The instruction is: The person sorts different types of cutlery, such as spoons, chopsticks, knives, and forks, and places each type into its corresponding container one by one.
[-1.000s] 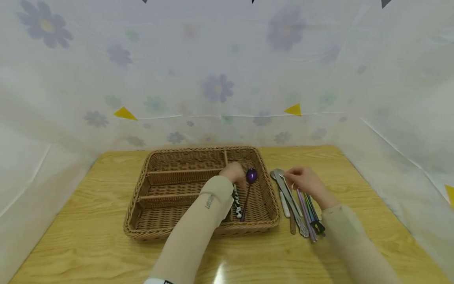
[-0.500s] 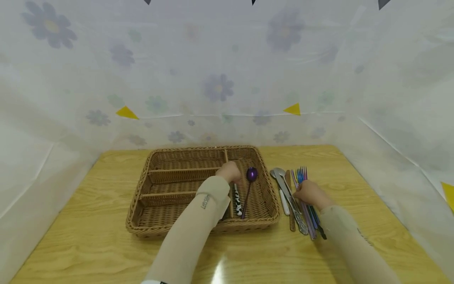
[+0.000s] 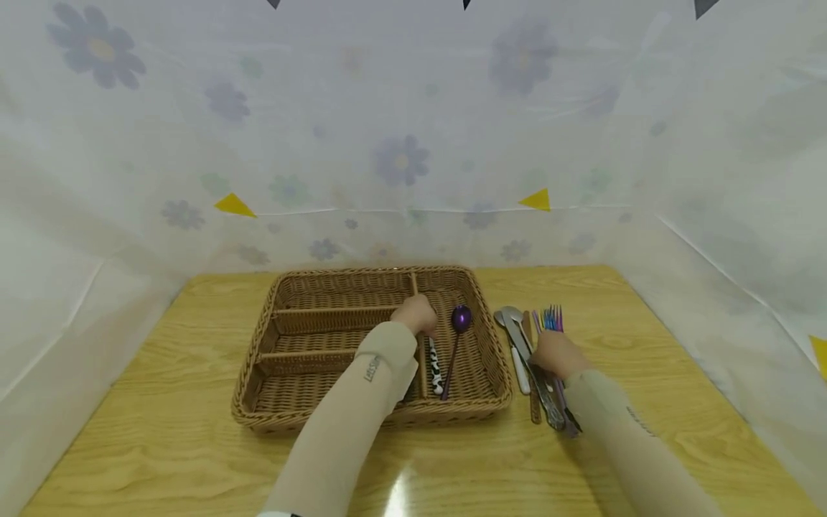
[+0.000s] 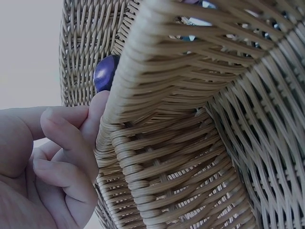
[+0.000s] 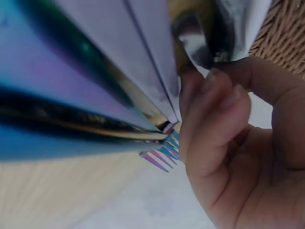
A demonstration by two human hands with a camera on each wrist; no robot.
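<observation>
A brown woven basket (image 3: 291, 418) with slots inside sits on the yellow wooden table (image 3: 161, 345). The left hand (image 3: 416, 316) is in the basket, by the thin wall of its long right slot. Its fingers are bent, but I cannot tell if they pinch anything. The black and white spotted handle (image 3: 436, 370) lies in that slot just under this hand, and the shiny purple metal spoon (image 3: 461, 318) lies beside it.

The right hand (image 3: 559, 354) is to the right of the basket, over a pile of knives, forks and spoons. Its fingers are bent too, close to a flat silver metal knife (image 3: 515, 334) and some shiny rainbow metal forks (image 3: 553, 316). I cannot tell if it grips one.

I think the step now is picking one piece out of the pile beside the basket, while the left hand minds the slot. The next move calls for a small, firm pinch and a gentle lift, because the pieces lie close together and could slide or tangle.
</observation>
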